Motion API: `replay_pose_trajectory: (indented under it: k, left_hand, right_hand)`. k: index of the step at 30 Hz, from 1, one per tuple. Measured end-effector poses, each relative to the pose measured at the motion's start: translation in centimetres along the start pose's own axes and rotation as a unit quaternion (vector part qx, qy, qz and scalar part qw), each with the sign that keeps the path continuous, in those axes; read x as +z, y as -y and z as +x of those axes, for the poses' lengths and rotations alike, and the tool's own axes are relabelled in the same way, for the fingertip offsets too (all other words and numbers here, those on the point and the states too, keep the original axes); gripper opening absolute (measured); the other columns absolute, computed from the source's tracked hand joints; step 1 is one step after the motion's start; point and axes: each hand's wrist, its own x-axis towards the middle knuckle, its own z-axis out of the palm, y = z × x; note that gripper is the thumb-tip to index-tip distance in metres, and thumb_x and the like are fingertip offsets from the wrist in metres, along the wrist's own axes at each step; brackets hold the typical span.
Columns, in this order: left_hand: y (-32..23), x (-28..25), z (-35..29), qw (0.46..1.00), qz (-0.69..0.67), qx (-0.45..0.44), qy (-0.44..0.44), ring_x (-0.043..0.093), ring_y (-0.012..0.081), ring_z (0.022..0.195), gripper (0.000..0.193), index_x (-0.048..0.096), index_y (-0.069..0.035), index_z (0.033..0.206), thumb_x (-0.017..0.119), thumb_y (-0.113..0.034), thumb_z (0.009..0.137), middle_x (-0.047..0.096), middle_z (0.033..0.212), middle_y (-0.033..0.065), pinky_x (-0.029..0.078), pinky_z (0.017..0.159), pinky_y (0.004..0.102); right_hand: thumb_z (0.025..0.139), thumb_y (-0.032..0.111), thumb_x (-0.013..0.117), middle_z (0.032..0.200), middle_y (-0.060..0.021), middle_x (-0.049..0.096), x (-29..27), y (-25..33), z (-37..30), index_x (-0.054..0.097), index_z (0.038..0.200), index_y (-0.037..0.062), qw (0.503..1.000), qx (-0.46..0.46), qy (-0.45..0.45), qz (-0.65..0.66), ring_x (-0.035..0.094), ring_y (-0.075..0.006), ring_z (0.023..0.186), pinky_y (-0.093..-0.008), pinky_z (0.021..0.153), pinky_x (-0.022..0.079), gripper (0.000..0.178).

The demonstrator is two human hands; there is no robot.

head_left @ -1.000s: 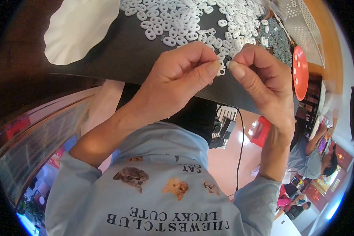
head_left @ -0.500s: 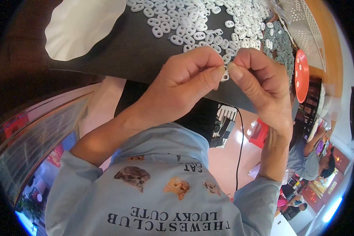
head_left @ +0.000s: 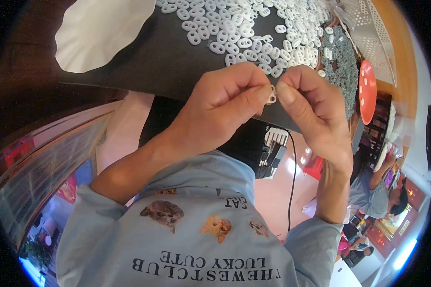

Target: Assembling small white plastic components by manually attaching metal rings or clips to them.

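At the far left, a smooth white dish (head_left: 98, 38) with a rippled, wavy rim was seen, tilted at the edge of a matte black tabletop (head_left: 143, 71). Beyond the hands, the tabletop was covered by loose white pieces (head_left: 217, 48), flat rounded ovals each pierced by two holes, scattered thinly at first and heaped more densely farther right. By the left hand (head_left: 234, 98), closed in a pinch of thumb and forefinger, a small white piece (head_left: 272, 99) was gripped just above the table's near edge. The right hand (head_left: 313, 107) was held beside that piece, its thumb and forefinger closed together; whether anything thin was pinched there could not be told. Farther right, a tangled, grey-green wiry heap (head_left: 342, 69) was seen, then a glossy red oval dish (head_left: 367, 107) dotted with white bits.
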Motion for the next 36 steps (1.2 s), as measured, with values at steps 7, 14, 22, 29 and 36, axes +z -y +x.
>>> replay_pose_trajectory:
  k: [7, 14, 22, 29, 36]
  left_hand:
    - [-0.3, -0.3, 0.2, 0.999, 0.02, 0.039, -0.004, 0.045, 0.0033, 0.063, 0.017, 0.055, -0.003, 0.092, 0.051, -0.018, 0.098, 0.053, 0.074, -0.0009, 0.038, 0.056, 0.0188]
    - [-0.8, -0.4, -0.2, 1.0, 0.001, -0.003, -0.006, 0.046, 0.0034, 0.063, 0.016, 0.056, -0.003, 0.092, 0.051, -0.017, 0.097, 0.054, 0.075, -0.0006, 0.039, 0.057, 0.019]
    - [-1.2, -1.3, 1.1, 0.999, -0.019, -0.026, -0.024, 0.048, 0.0039, 0.063, 0.014, 0.056, -0.003, 0.092, 0.051, -0.015, 0.097, 0.056, 0.076, 0.0004, 0.041, 0.056, 0.0193]
    - [-0.3, -1.5, 1.5, 0.999, -0.008, -0.038, -0.014, 0.049, 0.004, 0.062, 0.016, 0.056, -0.002, 0.091, 0.052, -0.016, 0.097, 0.056, 0.076, 0.0007, 0.042, 0.053, 0.0195]
    - [0.0, -1.6, 1.5, 0.999, -0.014, -0.036, -0.028, 0.049, 0.004, 0.062, 0.015, 0.056, -0.002, 0.091, 0.052, -0.016, 0.097, 0.055, 0.075, 0.001, 0.045, 0.05, 0.0194]
  right_hand:
    - [0.093, 0.009, 0.057, 0.077, 0.0016, 0.046, -0.2, -0.6, 0.3, 0.053, 0.088, -0.0005, 0.999, -0.038, 0.032, 0.021, 0.04, -0.0062, 0.071, -0.0211, 0.063, 0.032, 0.012]
    - [0.092, 0.01, 0.058, 0.079, 0.0008, 0.048, -0.9, -0.5, 1.0, 0.054, 0.091, -0.001, 0.994, -0.052, 0.085, 0.034, 0.042, -0.0067, 0.072, -0.0212, 0.064, 0.034, 0.011]
    - [0.088, 0.009, 0.06, 0.083, -0.007, 0.053, -5.8, -3.4, 6.8, 0.059, 0.102, 0.0011, 0.933, -0.131, -0.06, -0.33, 0.054, -0.0176, 0.072, -0.0296, 0.065, 0.043, 0.016]
    - [0.085, 0.01, 0.062, 0.082, -0.0118, 0.054, -6.0, -4.8, 10.3, 0.058, 0.094, 0.002, 0.89, -0.172, 0.005, -0.423, 0.057, -0.0262, 0.072, -0.0352, 0.065, 0.045, 0.013]
    - [0.083, 0.012, 0.065, 0.082, -0.0127, 0.057, -5.8, -4.9, 10.9, 0.057, 0.091, 0.0003, 0.884, -0.177, 0.0, -0.432, 0.058, -0.0256, 0.071, -0.0348, 0.064, 0.046, 0.016]
